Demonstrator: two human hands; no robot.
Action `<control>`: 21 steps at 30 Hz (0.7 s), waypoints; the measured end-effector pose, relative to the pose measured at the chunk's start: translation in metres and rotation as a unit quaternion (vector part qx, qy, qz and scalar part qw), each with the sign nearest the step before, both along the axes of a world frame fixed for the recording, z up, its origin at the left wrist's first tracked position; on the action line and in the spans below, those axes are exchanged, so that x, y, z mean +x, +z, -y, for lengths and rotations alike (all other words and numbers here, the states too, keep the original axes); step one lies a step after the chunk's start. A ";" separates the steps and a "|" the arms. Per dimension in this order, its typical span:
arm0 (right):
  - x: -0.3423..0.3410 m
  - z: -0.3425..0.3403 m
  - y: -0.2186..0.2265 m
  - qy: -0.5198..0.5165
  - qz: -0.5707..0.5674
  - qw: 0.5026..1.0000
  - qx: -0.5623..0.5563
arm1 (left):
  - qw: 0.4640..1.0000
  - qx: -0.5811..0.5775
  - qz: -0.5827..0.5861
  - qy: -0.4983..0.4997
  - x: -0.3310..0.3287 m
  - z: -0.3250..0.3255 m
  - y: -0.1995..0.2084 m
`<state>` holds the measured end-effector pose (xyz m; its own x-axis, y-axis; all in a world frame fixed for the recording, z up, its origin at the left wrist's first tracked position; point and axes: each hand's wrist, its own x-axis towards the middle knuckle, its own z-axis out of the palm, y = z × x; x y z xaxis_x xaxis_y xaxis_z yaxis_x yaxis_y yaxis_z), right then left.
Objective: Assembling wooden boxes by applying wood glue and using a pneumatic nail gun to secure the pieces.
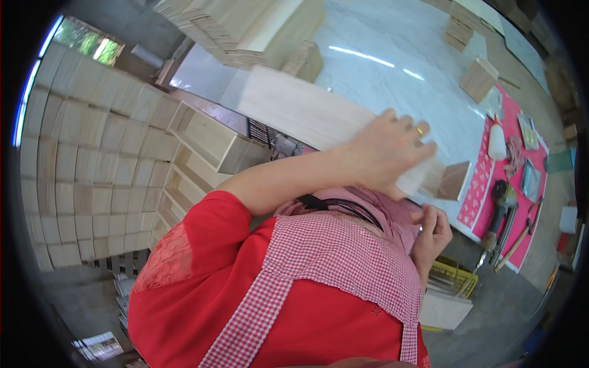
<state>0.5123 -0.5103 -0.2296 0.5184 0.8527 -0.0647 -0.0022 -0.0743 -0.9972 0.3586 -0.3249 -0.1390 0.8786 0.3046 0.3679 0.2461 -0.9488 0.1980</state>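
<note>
A long pale wooden board [307,104] lies slantwise over the near side of the table. Across its right part reaches my left hand [389,150], a ring on one finger. Its fingers bend over the far edge and its thumb side is at the near edge, gripping the board; the fingers are a little blurred. Close to the board's right end stands a small wooden piece [454,181] with a brown face. Below the table's front edge, by my apron, my right hand [432,236] has its fingers curled together. Whatever they may hold is hidden.
Stacked wooden boxes [92,165] form a wall at left. Thin boards [245,27] are piled at the table's far left. At right, a pink cloth [475,196] carries a white glue bottle [497,144], a power tool [500,208] and a hammer [515,248]. A yellow crate [457,273] sits below.
</note>
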 end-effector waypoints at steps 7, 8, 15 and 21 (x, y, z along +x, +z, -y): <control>0.086 0.024 -0.019 -0.050 0.238 0.964 -0.105 | 0.992 -0.121 -0.029 0.017 -0.031 -0.018 0.015; 0.091 0.014 -0.012 -0.015 0.264 0.959 -0.102 | 0.989 -0.138 -0.040 0.030 -0.033 -0.019 0.014; 0.106 -0.042 -0.024 0.151 0.194 0.969 -0.028 | 0.982 -0.148 -0.071 0.089 -0.026 -0.012 0.016; 0.086 -0.075 -0.017 0.186 0.141 0.971 -0.054 | 0.985 -0.128 -0.055 0.100 -0.023 -0.015 0.014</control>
